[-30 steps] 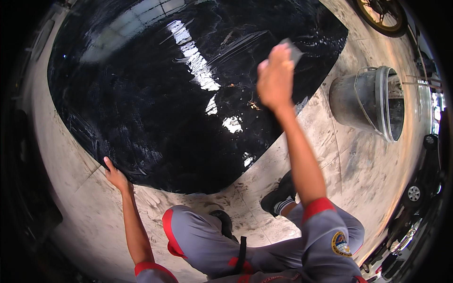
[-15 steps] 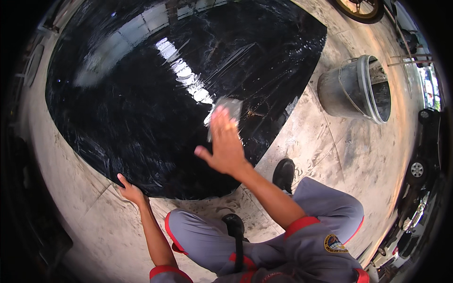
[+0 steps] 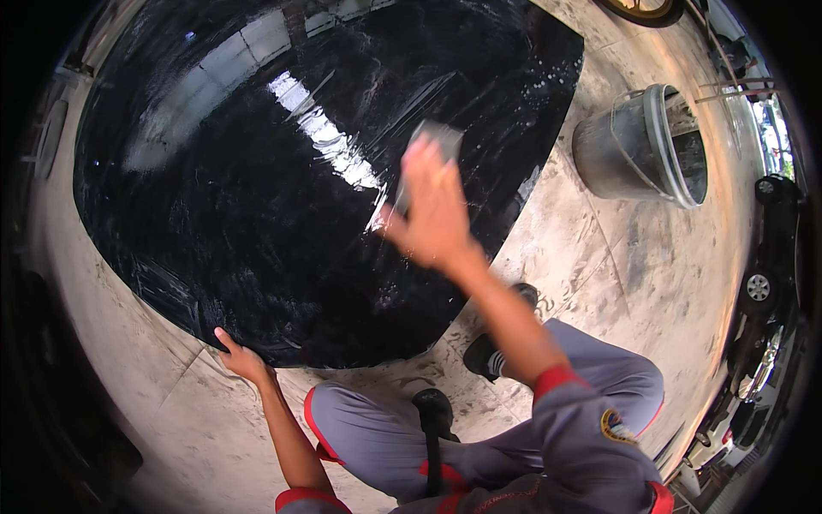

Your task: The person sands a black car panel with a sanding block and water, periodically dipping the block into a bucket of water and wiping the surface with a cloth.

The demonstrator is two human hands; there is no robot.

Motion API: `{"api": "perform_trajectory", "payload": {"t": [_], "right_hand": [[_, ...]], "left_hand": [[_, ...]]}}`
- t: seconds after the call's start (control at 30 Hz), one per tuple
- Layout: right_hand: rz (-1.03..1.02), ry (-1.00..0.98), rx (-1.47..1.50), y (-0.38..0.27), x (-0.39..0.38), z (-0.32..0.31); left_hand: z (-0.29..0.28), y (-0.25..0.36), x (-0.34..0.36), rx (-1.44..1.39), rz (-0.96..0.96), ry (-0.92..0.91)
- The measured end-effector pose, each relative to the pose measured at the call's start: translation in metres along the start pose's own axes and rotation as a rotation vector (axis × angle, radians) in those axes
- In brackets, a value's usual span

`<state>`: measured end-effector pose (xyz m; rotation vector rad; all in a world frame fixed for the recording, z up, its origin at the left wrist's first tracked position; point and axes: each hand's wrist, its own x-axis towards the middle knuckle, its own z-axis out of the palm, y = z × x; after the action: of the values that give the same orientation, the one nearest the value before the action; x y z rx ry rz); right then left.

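Note:
A large glossy black curved panel [image 3: 214, 231], which looks like a car hood, lies before me with wet streaks and water drops on it. My right hand [image 3: 435, 214] is stretched flat over a thin greyish sheet [image 3: 445, 137], pressing it against the panel right of the middle. Motion smears that hand, so whether the sheet is sandpaper I cannot tell. At the panel's near left edge my left hand [image 3: 243, 360] grips the rim, thumb on top and the other fingers hidden below.
A dirty grey bucket [image 3: 629, 146] with a wire handle stands on the stained concrete floor [image 3: 591, 283] right of the panel. Beyond it is part of a wheel [image 3: 646, 8]. Vehicles [image 3: 766, 283] line the far right. My bent knees and dark shoes [image 3: 486, 355] are close to the panel's near edge.
My right hand has slid the sheet farther from me and to the right across the panel. The left hand keeps its grip on the rim. The whole view has shifted slightly.

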<state>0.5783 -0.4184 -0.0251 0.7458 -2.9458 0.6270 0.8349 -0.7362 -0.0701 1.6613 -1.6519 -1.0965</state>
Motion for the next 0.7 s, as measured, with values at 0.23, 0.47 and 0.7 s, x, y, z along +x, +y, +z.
{"api": "perform_trajectory", "payload": {"t": [0.23,0.47,0.7], "right_hand": [[-0.052,-0.112,0.261,-0.051,-0.054,0.021],[0.212,0.196,-0.077,0.072,0.043,-0.004],[-0.025,-0.273,0.101,-0.027,-0.084,0.012]], "left_hand": [[0.005,-0.003,-0.009,-0.092,0.083,-0.036],[0.03,0.004,-0.023,-0.06,0.077,-0.001],[-0.006,0.003,-0.004,0.038,0.013,0.037]]}}
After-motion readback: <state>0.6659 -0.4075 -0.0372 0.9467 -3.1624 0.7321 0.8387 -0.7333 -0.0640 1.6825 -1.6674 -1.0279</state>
